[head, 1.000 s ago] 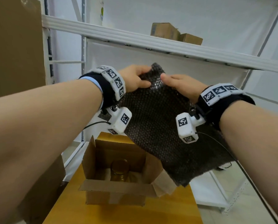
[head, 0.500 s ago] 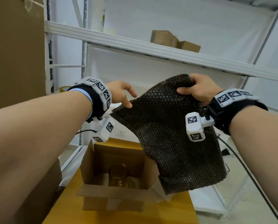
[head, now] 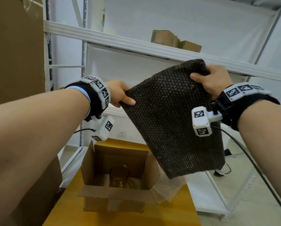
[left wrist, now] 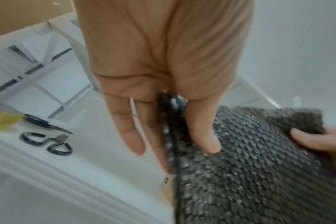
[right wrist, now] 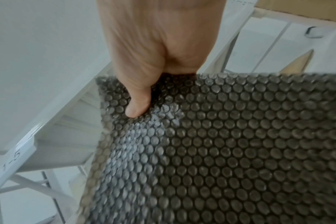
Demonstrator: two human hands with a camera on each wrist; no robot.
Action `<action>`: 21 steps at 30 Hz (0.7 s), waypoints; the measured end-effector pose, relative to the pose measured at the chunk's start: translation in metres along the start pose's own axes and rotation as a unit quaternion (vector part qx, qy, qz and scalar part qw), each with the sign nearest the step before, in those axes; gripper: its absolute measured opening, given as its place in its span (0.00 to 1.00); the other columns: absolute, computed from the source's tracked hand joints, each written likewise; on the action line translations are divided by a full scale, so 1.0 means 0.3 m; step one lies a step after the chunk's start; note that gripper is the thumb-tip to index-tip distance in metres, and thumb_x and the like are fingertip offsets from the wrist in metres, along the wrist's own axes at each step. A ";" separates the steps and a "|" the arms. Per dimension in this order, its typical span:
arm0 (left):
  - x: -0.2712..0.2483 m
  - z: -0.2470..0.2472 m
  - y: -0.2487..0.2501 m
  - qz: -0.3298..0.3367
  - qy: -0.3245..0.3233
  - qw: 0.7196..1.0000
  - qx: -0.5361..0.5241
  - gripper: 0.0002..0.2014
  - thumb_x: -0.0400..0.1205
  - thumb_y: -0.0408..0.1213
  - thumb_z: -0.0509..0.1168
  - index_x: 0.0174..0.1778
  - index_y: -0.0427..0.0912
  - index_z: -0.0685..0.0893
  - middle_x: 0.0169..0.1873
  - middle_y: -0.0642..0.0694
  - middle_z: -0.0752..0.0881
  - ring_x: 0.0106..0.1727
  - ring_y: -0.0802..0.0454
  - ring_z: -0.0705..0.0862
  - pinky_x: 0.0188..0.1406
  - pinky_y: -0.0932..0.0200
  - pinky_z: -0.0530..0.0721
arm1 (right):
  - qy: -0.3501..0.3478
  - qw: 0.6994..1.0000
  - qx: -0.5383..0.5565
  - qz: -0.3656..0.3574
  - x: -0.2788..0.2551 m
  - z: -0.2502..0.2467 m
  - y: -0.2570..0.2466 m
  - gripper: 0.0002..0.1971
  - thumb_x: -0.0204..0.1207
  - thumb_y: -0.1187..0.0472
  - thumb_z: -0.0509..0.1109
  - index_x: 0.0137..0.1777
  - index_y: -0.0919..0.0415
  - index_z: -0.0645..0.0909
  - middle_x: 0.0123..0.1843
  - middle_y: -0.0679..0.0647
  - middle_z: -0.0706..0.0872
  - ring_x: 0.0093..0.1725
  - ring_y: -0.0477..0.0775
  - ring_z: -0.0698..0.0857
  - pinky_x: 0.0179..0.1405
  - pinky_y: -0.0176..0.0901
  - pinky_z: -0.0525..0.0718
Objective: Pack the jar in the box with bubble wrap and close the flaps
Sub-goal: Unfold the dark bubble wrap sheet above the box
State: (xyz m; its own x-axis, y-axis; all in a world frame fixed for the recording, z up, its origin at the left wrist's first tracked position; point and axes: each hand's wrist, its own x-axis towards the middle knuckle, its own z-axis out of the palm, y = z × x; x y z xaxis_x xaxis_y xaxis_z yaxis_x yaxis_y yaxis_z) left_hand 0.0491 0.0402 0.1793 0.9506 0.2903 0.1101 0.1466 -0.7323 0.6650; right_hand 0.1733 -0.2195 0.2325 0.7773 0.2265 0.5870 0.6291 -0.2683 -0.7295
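Against white shelving, over the yellow wooden bench (head: 182, 214), your left hand (head: 120, 93) and right hand (head: 213, 80) each pinched a corner of the dark bubble-wrap sheet (head: 172, 118). The amber glass jar (head: 119, 176) already stood in the open brown cardboard box (head: 113, 198); padding and flaps remained.

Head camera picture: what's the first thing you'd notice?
A big dark bubble wrap sheet held up in the air, the left hand pinching one corner, the right hand gripping the other. Below it, an open cardboard box on the yellow table holds a glass jar.
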 end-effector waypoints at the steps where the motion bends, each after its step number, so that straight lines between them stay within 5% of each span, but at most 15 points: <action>1: -0.007 -0.007 -0.003 0.005 0.013 0.999 -0.029 0.04 0.76 0.38 0.75 0.42 0.45 0.86 0.40 0.45 0.90 0.33 0.58 0.89 0.37 0.64 0.87 | 0.029 0.999 -0.015 0.003 0.007 -0.011 0.013 0.09 0.77 0.63 0.75 0.56 0.62 0.88 0.46 0.57 0.90 0.37 0.48 0.88 0.46 0.46 0.90; 4: -0.018 -0.013 0.003 0.017 0.069 0.991 -0.118 0.06 0.76 0.32 0.74 0.44 0.43 0.84 0.24 0.54 0.88 0.18 0.68 0.83 0.15 0.76 0.75 | 0.105 0.993 -0.046 0.020 0.013 -0.026 0.046 0.08 0.74 0.58 0.77 0.50 0.58 0.90 0.42 0.54 0.91 0.41 0.53 0.90 0.52 0.55 0.90; 8: -0.011 0.004 0.012 0.029 0.114 0.983 -0.142 0.09 0.74 0.30 0.76 0.47 0.41 0.84 0.30 0.49 0.84 0.27 0.59 0.82 0.11 0.77 0.70 | 0.133 0.988 -0.079 0.021 0.007 -0.025 0.057 0.09 0.76 0.58 0.75 0.52 0.61 0.90 0.41 0.54 0.90 0.43 0.52 0.88 0.54 0.54 0.88; 10: -0.001 0.009 0.010 0.030 0.119 0.981 -0.148 0.08 0.74 0.30 0.76 0.44 0.42 0.85 0.33 0.47 0.86 0.32 0.56 0.83 0.16 0.76 0.76 | 0.131 0.987 -0.092 0.015 0.009 -0.032 0.057 0.11 0.74 0.56 0.77 0.53 0.62 0.90 0.42 0.55 0.90 0.44 0.54 0.89 0.54 0.52 0.88; 14: 0.012 0.023 -0.017 0.029 0.112 0.982 -0.152 0.11 0.75 0.28 0.75 0.52 0.37 0.87 0.38 0.44 0.89 0.37 0.53 0.88 0.44 0.62 0.88 | 0.121 0.986 -0.115 0.003 0.001 -0.034 0.044 0.14 0.73 0.53 0.78 0.54 0.60 0.89 0.48 0.55 0.91 0.49 0.55 0.89 0.55 0.48 0.86; 17: 0.009 0.028 -0.024 -0.011 0.112 0.989 -0.098 0.12 0.77 0.29 0.73 0.55 0.33 0.86 0.35 0.44 0.88 0.28 0.60 0.88 0.33 0.67 0.85 | 0.105 0.981 -0.161 -0.020 -0.015 -0.011 0.032 0.15 0.73 0.51 0.77 0.55 0.60 0.89 0.50 0.54 0.91 0.49 0.54 0.88 0.52 0.44 0.83; 18: 0.007 0.029 -0.019 -0.034 0.112 0.992 -0.045 0.13 0.76 0.31 0.74 0.56 0.33 0.86 0.38 0.43 0.88 0.32 0.58 0.89 0.35 0.66 0.84 | 0.090 0.979 -0.179 -0.030 -0.022 0.006 0.025 0.15 0.73 0.51 0.77 0.55 0.59 0.89 0.51 0.54 0.91 0.50 0.54 0.88 0.51 0.41 0.81; 21: 0.009 0.044 0.009 -0.043 0.097 0.994 0.033 0.27 0.73 0.37 0.78 0.67 0.42 0.80 0.61 0.44 0.85 0.62 0.45 0.83 0.60 0.53 0.80 | 0.030 0.975 -0.211 -0.056 -0.049 0.076 0.002 0.14 0.73 0.52 0.77 0.56 0.56 0.88 0.54 0.54 0.91 0.54 0.56 0.88 0.54 0.41 0.80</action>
State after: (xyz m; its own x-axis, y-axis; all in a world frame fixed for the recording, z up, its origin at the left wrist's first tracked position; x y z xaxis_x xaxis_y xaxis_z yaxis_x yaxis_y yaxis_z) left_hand 0.0556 0.0308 0.1715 0.8635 0.4631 0.1996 0.2491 -0.7358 0.6297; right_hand 0.1621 -0.2015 0.2155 0.6953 0.2251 0.6826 0.6470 -0.6095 -0.4581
